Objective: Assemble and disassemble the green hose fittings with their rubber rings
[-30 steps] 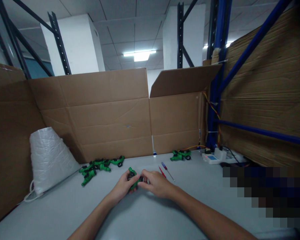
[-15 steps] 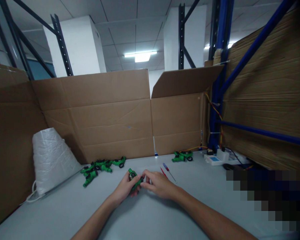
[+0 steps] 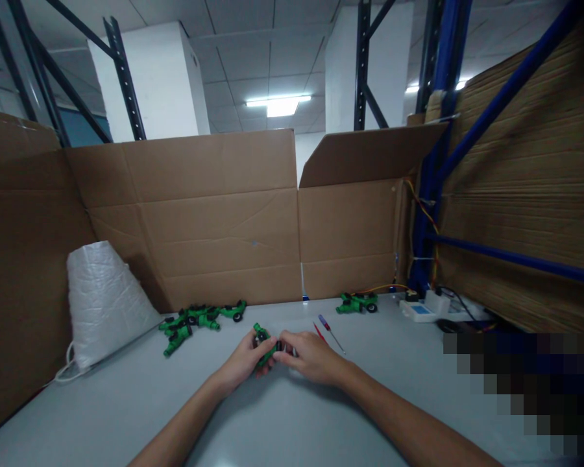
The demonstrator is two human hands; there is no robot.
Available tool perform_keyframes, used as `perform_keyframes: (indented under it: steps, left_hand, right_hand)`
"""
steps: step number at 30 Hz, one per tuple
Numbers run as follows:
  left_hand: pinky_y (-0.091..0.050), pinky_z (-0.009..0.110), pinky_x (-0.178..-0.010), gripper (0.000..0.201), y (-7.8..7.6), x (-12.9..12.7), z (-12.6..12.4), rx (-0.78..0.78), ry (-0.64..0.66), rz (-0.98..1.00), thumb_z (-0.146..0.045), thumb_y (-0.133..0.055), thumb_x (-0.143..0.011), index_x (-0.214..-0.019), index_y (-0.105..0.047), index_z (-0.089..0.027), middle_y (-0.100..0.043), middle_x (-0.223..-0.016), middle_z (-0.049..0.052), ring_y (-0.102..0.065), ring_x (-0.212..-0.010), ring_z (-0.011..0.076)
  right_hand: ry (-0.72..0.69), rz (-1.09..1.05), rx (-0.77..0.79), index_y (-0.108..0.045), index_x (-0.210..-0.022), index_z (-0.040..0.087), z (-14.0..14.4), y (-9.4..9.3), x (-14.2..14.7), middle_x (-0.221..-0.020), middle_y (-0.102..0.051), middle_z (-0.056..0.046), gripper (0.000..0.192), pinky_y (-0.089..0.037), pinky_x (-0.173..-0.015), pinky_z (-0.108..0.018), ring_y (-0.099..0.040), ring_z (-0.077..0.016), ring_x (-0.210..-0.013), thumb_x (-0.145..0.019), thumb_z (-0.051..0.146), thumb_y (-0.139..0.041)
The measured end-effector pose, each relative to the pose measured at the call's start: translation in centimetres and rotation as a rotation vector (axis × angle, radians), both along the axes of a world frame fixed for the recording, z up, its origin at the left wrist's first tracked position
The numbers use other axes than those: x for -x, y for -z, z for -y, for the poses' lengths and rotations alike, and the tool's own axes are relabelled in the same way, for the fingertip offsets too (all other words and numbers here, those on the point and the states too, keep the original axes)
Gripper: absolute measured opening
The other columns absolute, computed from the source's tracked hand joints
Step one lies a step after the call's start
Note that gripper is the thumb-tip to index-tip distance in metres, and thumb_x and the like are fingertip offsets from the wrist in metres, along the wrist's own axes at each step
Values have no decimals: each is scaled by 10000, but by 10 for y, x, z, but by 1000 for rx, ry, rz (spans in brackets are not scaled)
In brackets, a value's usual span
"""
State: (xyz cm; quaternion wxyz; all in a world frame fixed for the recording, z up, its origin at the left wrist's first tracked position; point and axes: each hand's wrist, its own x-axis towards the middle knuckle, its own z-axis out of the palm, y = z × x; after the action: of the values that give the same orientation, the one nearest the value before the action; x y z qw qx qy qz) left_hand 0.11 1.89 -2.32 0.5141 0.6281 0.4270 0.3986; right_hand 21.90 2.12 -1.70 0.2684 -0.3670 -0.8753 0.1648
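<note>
My left hand (image 3: 241,360) is closed round a small green toy vehicle (image 3: 268,358) with dark parts, held just above the table, the thumb lying across it. At the toy's right side my right hand (image 3: 309,357) has its fingertips pinched on a small black wheel (image 3: 279,346). The fingers hide part of both. Just beyond my right hand, a screwdriver (image 3: 325,323) with a red and blue handle lies beside a thin red tool (image 3: 319,331) of unclear kind.
Several green toy vehicles (image 3: 178,340) lie in a cluster at the back left. More green toy parts (image 3: 356,303) are at the back right, near a white power strip (image 3: 421,311). A white padded bag (image 3: 104,311) leans at left. Cardboard walls (image 3: 214,227) enclose the table (image 3: 253,421).
My right fingertips have closed in on the black wheel at the toy's side. The left hand keeps its hold. The view has shifted slightly.
</note>
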Motion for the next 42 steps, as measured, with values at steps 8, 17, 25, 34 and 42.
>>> perform_keyframes:
  steps: [8,17,25,34,42]
  left_hand:
    - [-372,197,-432,536,-4,-2,3,-21,-4,-34,-673,-708,-861,-971,-525,-182,-629,-684,-23,-553,-508,105]
    - [-342,174,-460,547,-2,3,0,42,-1,-78,-670,-707,-871,-1034,-534,-177,-633,-727,-19,-561,-557,96]
    - [-318,180,-435,524,-5,1,2,28,6,-64,-662,-686,-888,-1000,-525,-175,-615,-713,-23,-532,-525,90]
    - [-316,189,-422,548,1,3,-2,0,1,-85,-691,-700,-863,-983,-514,-190,-603,-674,-38,-519,-496,93]
    - [-310,190,-415,547,-3,1,0,-11,25,-89,-689,-708,-855,-960,-522,-186,-593,-661,-42,-498,-477,88]
  right_hand:
    - [8,-55,-36,-588,-1099,233,1,-1,-2,-969,-732,-19,281,-395,-727,-259,-675,-200,-860,-954,438,-713]
    - [3,0,-34,-605,-1121,231,2,-1,-1,-990,-743,-42,263,-383,-728,-270,-683,-214,-882,-1010,468,-637]
    - [12,27,-40,-604,-1070,226,3,-3,-1,-988,-751,-51,250,-396,-742,-273,-689,-230,-910,-1002,462,-652]
    - [27,18,-19,-596,-1103,222,3,-2,0,-966,-745,-43,318,-377,-718,-263,-676,-213,-875,-966,492,-696]
    - [35,89,-25,-660,-1054,222,3,-2,2,-984,-762,-63,288,-363,-721,-276,-680,-224,-891,-1031,500,-591]
